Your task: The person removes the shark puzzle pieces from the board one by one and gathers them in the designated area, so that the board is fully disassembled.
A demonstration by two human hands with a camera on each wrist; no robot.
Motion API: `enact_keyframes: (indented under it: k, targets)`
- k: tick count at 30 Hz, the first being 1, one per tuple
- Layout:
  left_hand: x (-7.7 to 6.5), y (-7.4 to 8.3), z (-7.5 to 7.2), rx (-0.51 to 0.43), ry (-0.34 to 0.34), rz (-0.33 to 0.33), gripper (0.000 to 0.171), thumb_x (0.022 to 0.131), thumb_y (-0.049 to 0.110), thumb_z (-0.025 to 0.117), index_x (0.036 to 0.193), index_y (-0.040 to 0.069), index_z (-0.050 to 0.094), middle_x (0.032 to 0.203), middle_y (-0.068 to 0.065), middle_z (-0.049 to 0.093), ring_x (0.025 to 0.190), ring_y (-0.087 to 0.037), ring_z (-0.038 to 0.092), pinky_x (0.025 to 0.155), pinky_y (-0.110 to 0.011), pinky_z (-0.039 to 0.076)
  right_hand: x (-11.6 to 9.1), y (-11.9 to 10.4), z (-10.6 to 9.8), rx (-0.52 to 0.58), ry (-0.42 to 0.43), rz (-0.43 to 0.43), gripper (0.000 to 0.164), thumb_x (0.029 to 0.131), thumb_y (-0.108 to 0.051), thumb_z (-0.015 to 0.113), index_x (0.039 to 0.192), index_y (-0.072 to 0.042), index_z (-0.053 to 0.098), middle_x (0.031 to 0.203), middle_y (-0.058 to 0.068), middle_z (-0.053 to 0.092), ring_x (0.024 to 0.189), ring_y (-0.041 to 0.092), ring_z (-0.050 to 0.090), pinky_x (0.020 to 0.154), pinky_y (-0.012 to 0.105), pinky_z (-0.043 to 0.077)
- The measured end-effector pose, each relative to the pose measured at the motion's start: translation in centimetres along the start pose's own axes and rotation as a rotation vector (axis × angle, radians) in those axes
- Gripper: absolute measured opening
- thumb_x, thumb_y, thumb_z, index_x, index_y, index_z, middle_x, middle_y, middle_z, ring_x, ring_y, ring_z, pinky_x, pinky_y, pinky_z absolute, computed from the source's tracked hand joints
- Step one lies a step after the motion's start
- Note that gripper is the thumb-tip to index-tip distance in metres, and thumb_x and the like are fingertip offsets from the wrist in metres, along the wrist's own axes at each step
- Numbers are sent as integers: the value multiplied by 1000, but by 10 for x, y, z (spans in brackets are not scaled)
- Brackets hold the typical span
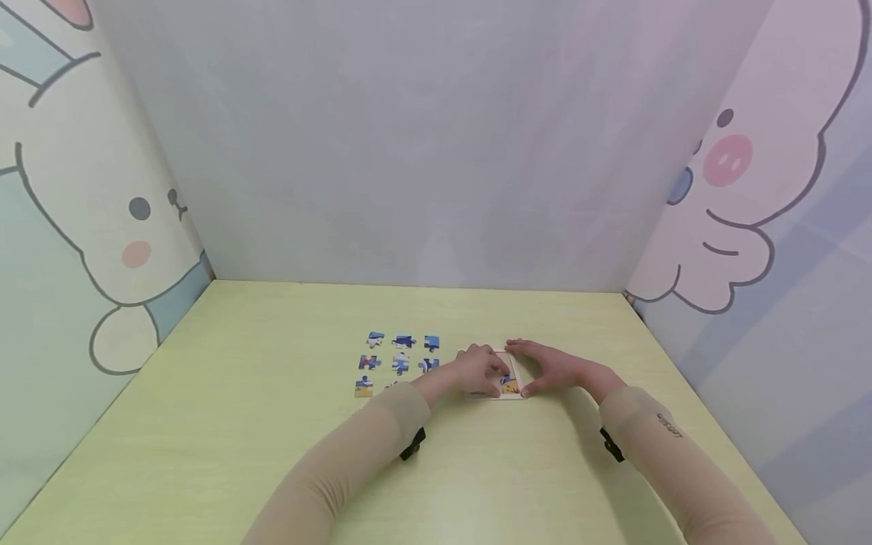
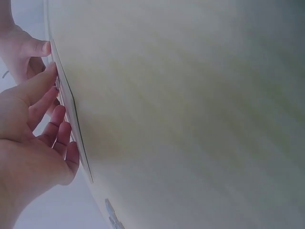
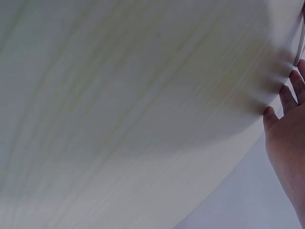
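A small puzzle piece [image 1: 509,384] with blue and sandy-orange print lies in the lower right corner of a shallow white-rimmed puzzle tray [image 1: 514,396]. My left hand [image 1: 480,371] reaches over the tray, its thumb and index finger at the piece; the other fingers are bent over the board. In the left wrist view, the fingers of my left hand [image 2: 40,129] lie along the tray's edge [image 2: 76,114]. My right hand [image 1: 555,369] holds the tray's right side, thumb at the near corner and fingers at the far one. Only part of my right hand [image 3: 288,129] shows in the right wrist view.
Several loose puzzle pieces [image 1: 400,363] lie in spaced rows left of the tray, some partly hidden by my left forearm. All stand on a pale yellow table [image 1: 238,393]. A grey back wall [image 1: 409,151] and cartoon-printed side panels [image 1: 136,227] enclose it.
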State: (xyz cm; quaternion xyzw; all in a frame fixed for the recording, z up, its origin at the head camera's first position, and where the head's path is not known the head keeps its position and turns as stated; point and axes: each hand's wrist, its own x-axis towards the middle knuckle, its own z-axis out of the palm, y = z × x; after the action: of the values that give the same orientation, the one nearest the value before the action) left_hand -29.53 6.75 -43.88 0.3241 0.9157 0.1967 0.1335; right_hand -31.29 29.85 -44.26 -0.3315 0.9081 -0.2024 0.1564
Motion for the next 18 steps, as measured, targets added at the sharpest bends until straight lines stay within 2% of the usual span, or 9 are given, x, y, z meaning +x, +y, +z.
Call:
enact_keyframes:
  k: [4,8,11,15,18]
  targets:
    - [-1,0,0,-46,16,-7,39,81,30,74,118,28,64,117,5,56,111,-16,43,102,-49,30,1,0,0,0,2,1,92,75,-49,74,146,-8,32,155,11,24,142,37,16,111,57,16]
    - [0,-1,-1,-121,32,-5,36,80,23,75,115,26,64,101,10,59,103,-13,47,102,-49,30,0,0,1,-4,-2,0,92,76,-49,74,146,-7,32,155,11,23,142,37,15,111,57,15]
    - [0,-2,-2,-197,44,6,32,80,16,74,110,22,64,92,11,59,92,-9,51,95,-40,37,0,-1,1,-11,-1,-1,92,76,-49,73,146,-7,31,155,12,23,142,37,15,111,57,16]
    - [-1,-3,-4,-277,49,25,27,81,7,72,105,18,62,86,9,60,81,-6,53,81,-24,43,0,-2,0,-13,-1,0,93,76,-49,74,146,-6,30,155,13,23,142,37,15,111,56,16]
    - [-1,-2,-6,-303,54,35,25,82,5,71,101,17,61,83,8,60,77,-5,53,76,-20,42,0,-3,-1,-3,-4,4,94,76,-48,74,147,-6,29,155,13,22,143,37,14,112,55,15]
